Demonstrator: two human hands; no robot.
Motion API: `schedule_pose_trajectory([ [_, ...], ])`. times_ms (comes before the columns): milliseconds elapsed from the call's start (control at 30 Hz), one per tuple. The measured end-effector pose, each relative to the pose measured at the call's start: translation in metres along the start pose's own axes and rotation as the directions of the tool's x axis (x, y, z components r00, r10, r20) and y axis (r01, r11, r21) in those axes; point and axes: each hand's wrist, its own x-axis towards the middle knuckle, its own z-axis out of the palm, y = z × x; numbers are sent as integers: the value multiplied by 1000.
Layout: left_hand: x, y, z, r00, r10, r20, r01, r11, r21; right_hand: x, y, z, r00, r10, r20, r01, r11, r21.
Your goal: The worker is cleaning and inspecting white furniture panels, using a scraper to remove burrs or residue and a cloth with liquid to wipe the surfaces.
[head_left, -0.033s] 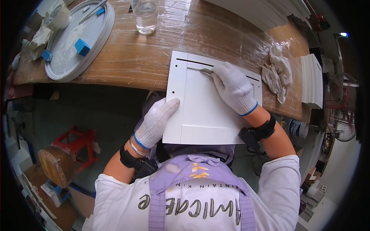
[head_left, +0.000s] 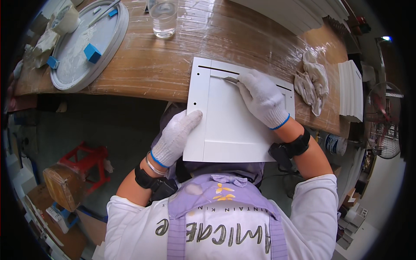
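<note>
A white panel with a recessed centre, a dark slot near its far edge and small round holes leans from my lap onto the table edge. My left hand, in a white knit glove, grips the panel's left side, thumb on the face and the other fingers hidden behind. In my gloved right hand is a thin metal scraper blade, held in closed fingers. The blade's tip meets the recess's far inner edge, just below the slot. Whatever handle it has is hidden in the glove.
The table is wrapped in clear film. On it are a round grey lid with white paste and blue blocks, a glass of water, a crumpled cloth and stacked white panels. A red stool stands lower left.
</note>
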Motion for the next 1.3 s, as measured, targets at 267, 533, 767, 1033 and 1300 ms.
schedule_pose_trajectory([
  [267, 3, -8, -7, 1000, 12, 16, -12, 1000, 16, 3, -1, 4, 1000, 3, -6, -3, 1000, 22],
  [533, 1, -3, -3, 999, 32, 3, -32, 991, 133, 2, 7, -3, 998, -40, 54, 38, 999, 35],
  [767, 3, -9, -7, 1000, 0, 28, 0, 1000, -12, -1, 6, 1, 1000, -23, 8, 23, 998, 53],
  [1033, 3, -9, -4, 1000, -2, 31, 5, 997, -77, 8, -3, 9, 999, -44, -4, 44, 998, 35],
  [1300, 3, -8, -3, 1000, 19, 12, -20, 999, 33, 11, -9, 11, 999, -26, -33, 28, 999, 46],
])
